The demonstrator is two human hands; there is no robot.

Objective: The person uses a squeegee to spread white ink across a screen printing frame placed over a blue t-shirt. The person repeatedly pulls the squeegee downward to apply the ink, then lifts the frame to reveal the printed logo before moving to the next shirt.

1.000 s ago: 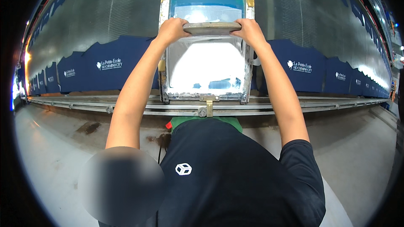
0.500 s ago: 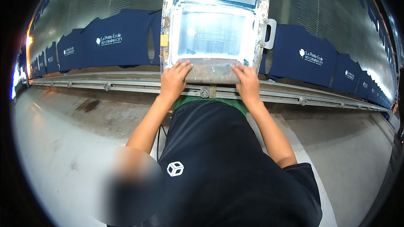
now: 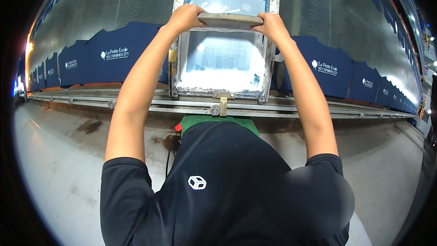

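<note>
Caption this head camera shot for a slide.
Both hands, left hand and right hand, grip a squeegee across a framed printing screen.

A squeegee [image 3: 230,20] is lying across the far part of the screen frame [image 3: 176,59], with the left hand [image 3: 184,17] gripping its left end and the right hand [image 3: 271,25] its right. Shirts [image 3: 116,54] are lying in a row on the counter [image 3: 91,4] to either side, behind the rail [image 3: 136,102] that is running along the near edge.
</note>
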